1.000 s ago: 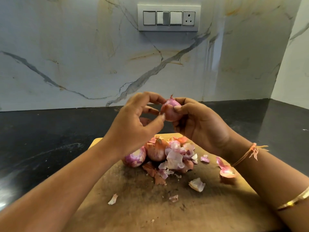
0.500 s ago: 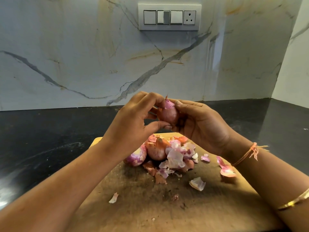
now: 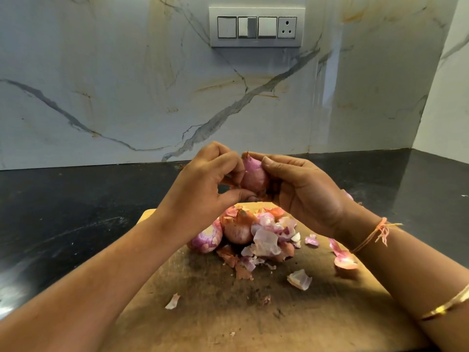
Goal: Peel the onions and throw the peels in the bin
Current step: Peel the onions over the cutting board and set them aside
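The far side of the small pinkish-red onion point(image 3: 254, 174) is hidden by the fingers around it, and the near edge of the worn wooden cutting board point(image 3: 317, 323) is cut off by the frame. On the board, which lies on the black stone table point(image 3: 63, 204), a half-peeled purple-white onion point(image 3: 206, 238) is seen touching a brown-skinned onion point(image 3: 237, 231), with a heap of pink papery peels point(image 3: 271, 240) just to their right. A grey switch panel point(image 3: 256, 27) is fixed to the far wall. The small onion is held above the heap. It is cradled in the curled grip of the right hand point(image 3: 304, 194), while its left side is pinched by the left hand point(image 3: 203, 191).
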`<state>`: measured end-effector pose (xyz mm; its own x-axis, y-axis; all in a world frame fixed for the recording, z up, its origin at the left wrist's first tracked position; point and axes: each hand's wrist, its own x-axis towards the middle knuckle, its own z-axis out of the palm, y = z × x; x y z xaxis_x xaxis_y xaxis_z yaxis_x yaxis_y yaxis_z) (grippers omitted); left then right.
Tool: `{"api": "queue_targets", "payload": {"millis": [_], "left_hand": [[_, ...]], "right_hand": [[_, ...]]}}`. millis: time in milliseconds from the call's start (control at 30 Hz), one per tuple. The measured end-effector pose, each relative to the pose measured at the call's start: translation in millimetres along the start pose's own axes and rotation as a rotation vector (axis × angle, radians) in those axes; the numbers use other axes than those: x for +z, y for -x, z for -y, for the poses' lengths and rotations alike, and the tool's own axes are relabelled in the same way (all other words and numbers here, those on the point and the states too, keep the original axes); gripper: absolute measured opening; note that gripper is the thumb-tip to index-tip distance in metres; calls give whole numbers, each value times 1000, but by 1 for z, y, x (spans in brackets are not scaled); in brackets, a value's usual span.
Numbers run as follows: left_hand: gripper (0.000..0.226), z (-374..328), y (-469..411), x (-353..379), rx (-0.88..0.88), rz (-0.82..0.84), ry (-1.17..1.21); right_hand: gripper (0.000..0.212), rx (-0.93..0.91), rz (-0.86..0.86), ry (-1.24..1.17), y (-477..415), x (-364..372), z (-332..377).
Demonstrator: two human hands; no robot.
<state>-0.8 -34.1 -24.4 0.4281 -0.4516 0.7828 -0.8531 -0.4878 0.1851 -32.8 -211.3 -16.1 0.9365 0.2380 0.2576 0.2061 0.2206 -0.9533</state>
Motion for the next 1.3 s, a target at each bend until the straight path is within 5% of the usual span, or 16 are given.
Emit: {"api": "queue_targets", "payload": {"millis": [300,667,1300], "left_hand": [[46,-6,-1,-3,-110,3,137],[23,0,1,1,-10,25,16],[32,-5,0,-1,-16,15,25]], "right_hand": [[26,-6,44,6,0,-1,0],[29,-10,-68,121,-2,-5,-4],[31,-6,-49,141,-1,-3,-3]]}}
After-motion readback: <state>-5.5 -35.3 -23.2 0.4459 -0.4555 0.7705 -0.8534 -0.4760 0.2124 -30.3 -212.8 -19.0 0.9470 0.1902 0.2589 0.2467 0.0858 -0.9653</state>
